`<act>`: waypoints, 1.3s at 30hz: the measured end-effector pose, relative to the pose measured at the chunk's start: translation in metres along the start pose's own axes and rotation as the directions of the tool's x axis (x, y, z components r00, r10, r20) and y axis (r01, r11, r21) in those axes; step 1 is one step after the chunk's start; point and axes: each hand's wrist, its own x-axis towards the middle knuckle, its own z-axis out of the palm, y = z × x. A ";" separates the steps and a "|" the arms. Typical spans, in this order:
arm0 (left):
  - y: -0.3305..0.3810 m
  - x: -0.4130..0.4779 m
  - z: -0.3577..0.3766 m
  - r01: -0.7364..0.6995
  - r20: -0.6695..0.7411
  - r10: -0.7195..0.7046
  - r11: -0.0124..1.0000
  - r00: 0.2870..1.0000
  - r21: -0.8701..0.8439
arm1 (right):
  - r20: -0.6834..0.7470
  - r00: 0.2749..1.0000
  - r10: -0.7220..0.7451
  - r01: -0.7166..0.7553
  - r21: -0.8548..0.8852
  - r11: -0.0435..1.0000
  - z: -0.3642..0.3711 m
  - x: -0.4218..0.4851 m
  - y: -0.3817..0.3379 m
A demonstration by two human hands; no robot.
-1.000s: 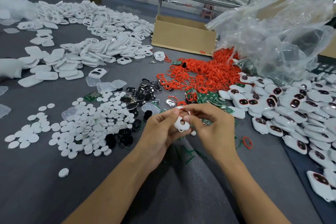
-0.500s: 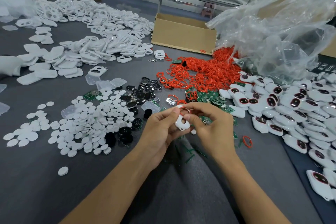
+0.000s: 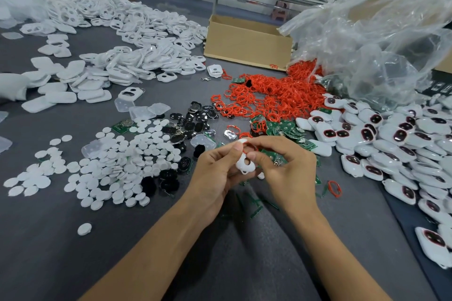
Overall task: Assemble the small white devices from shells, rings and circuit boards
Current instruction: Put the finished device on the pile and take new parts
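Fingers of our left hand grip the shell, long axis pointing away from us, while those of our right hand pinch the ring at its far end.

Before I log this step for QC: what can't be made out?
Head view:
- Whether the ring is seated in the shell: the left hand and right hand cover it.
- Inside the box: its near wall hides it.
- Inside the bag: crumpled plastic blurs it.
- The devices: cut off by the right edge.
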 end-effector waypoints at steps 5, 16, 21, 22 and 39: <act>-0.001 0.000 -0.001 0.004 0.001 -0.004 1.000 1.000 -0.003 | -0.011 1.000 0.019 -0.019 0.010 1.000 0.000 -0.001 -0.002; -0.001 0.001 -0.002 0.030 0.017 -0.028 0.996 0.999 -0.085 | -0.030 0.999 -0.027 0.025 -0.055 0.998 0.000 -0.001 -0.005; 0.000 0.001 -0.003 0.023 0.014 -0.022 0.997 1.000 -0.079 | -0.041 0.998 -0.043 0.041 -0.047 0.998 0.001 -0.003 -0.004; 0.000 0.000 -0.003 0.016 0.011 -0.016 0.997 1.000 -0.073 | -0.042 0.998 -0.050 0.049 -0.043 0.998 0.001 -0.003 -0.004; -0.011 0.000 0.005 -0.123 -0.133 0.147 0.977 0.980 0.175 | 0.033 0.999 0.043 -0.043 0.008 0.999 0.006 -0.001 0.002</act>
